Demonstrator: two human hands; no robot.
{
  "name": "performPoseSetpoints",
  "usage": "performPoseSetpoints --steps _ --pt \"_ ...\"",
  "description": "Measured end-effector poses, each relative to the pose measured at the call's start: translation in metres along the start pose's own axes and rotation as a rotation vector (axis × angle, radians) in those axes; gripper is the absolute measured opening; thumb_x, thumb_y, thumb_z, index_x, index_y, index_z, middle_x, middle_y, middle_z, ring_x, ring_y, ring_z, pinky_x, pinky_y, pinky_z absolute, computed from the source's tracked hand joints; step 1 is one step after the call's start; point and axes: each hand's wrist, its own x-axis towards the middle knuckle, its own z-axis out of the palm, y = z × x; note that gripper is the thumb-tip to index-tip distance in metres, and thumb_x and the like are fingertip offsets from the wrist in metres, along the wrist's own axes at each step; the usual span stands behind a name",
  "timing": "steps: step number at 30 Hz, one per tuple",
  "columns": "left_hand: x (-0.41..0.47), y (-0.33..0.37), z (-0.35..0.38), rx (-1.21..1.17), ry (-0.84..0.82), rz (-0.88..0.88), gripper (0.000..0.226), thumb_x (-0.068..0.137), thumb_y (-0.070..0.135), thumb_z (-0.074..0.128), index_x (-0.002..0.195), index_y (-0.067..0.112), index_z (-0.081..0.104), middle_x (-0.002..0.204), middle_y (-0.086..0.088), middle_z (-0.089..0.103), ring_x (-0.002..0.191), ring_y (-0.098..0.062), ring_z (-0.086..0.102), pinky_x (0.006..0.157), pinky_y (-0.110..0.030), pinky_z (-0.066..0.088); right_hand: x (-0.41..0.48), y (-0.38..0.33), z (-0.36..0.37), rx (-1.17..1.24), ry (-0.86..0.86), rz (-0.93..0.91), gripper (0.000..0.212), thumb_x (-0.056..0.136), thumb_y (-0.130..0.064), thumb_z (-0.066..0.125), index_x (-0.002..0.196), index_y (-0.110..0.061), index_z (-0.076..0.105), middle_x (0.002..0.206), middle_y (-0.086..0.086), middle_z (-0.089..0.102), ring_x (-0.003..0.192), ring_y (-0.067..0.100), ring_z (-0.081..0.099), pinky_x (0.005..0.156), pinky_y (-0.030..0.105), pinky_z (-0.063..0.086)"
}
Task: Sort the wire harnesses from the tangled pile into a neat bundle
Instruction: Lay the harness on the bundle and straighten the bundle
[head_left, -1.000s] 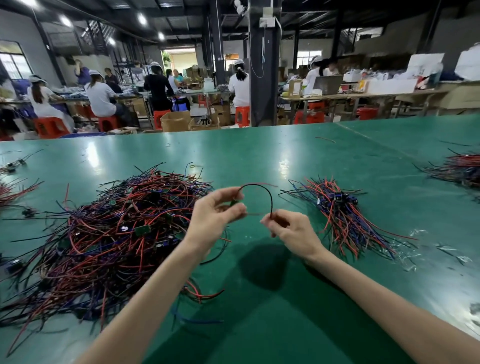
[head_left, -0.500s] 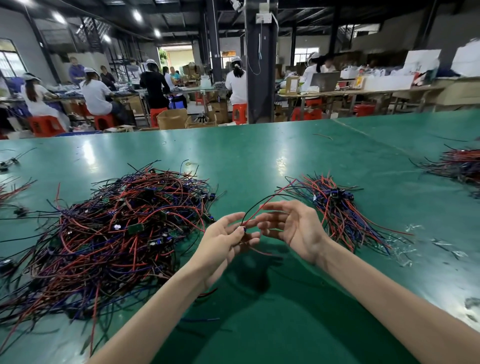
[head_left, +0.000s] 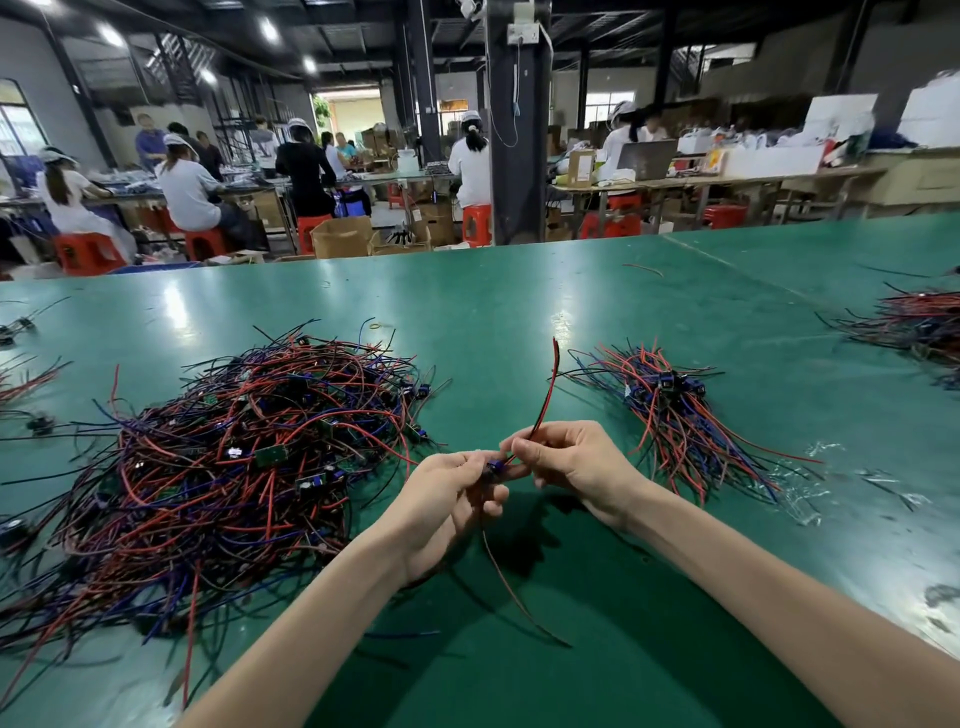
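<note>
Glossy green table (head_left: 509, 296) in a big workshop, ppl (head_left: 187, 192) seated at other tables behind. Far edge lies well beyond both grips, w/ bare green on my side of them. I count 1 red/black harness (head_left: 545, 395) in hand: left grip (head_left: 449, 501) pinches its blue connector (head_left: 493, 466), right grip (head_left: 576, 465) pinches it just above. 1 tangled pile (head_left: 249, 457) left of left grip, 1 neat bundle (head_left: 675, 421) right of right grip, 1 more heap (head_left: 914, 322) far right.
</note>
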Motion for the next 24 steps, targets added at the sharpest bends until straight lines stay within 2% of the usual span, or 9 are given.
performPoseSetpoints --steps 5,10,13,15,20,24 --pt "0.0004 -0.0047 0.0005 0.088 -0.003 -0.028 0.017 0.097 0.012 0.046 0.092 0.000 0.056 0.085 -0.014 0.063 0.050 -0.011 0.055 0.045 -0.018 0.045 0.0015 -0.0005 0.0002 -0.026 0.067 -0.038 0.004 0.081 0.000 0.067 0.082 -0.002 0.070 0.062 0.001 0.066 0.047 0.006 0.053 0.049 0.015 0.043" --pt "0.0002 -0.0071 0.0025 0.153 -0.004 -0.018 0.022 0.097 0.018 0.048 0.095 -0.001 0.058 0.077 -0.011 0.065 0.049 -0.010 0.054 0.045 -0.017 0.043 0.0031 0.0006 -0.0009 -0.027 0.118 0.013 0.004 0.079 -0.004 0.070 0.076 -0.005 0.068 0.058 -0.001 0.064 0.047 0.006 0.053 0.049 0.015 0.045" --pt "-0.0019 -0.0083 0.0037 0.218 -0.021 0.004 0.015 0.092 0.016 0.056 0.089 0.002 0.061 0.075 -0.007 0.068 0.049 -0.007 0.051 0.045 -0.016 0.042 0.0028 0.0002 -0.0017 -0.036 0.108 0.018 0.005 0.079 -0.006 0.071 0.075 -0.005 0.067 0.059 0.000 0.064 0.048 0.007 0.053 0.050 0.016 0.045" --pt "-0.0026 -0.0098 0.0033 0.252 -0.016 0.009 0.012 0.094 0.010 0.053 0.090 0.003 0.062 0.077 -0.006 0.070 0.050 -0.006 0.053 0.047 -0.016 0.045 0.0025 0.0004 -0.0014 -0.034 0.102 0.016 0.007 0.078 -0.007 0.072 0.074 -0.004 0.067 0.059 0.001 0.064 0.047 0.007 0.054 0.050 0.016 0.046" --pt "-0.0033 -0.0081 0.0047 0.217 -0.029 -0.026 0.029 0.102 0.012 0.034 0.097 0.000 0.061 0.076 -0.010 0.069 0.051 -0.009 0.055 0.049 -0.019 0.048 0.0020 -0.0004 -0.0019 -0.022 0.110 0.026 0.013 0.076 -0.011 0.073 0.067 -0.006 0.065 0.055 0.000 0.064 0.046 0.007 0.055 0.049 0.016 0.046" --pt "-0.0049 -0.0087 0.0067 0.178 -0.027 -0.022 0.028 0.103 0.009 0.030 0.098 0.002 0.056 0.070 -0.011 0.068 0.049 -0.011 0.055 0.048 -0.021 0.049 0.0010 0.0001 0.0000 0.021 0.088 0.040 0.014 0.078 -0.010 0.071 0.069 -0.004 0.063 0.055 0.002 0.063 0.045 0.006 0.056 0.047 0.016 0.046"
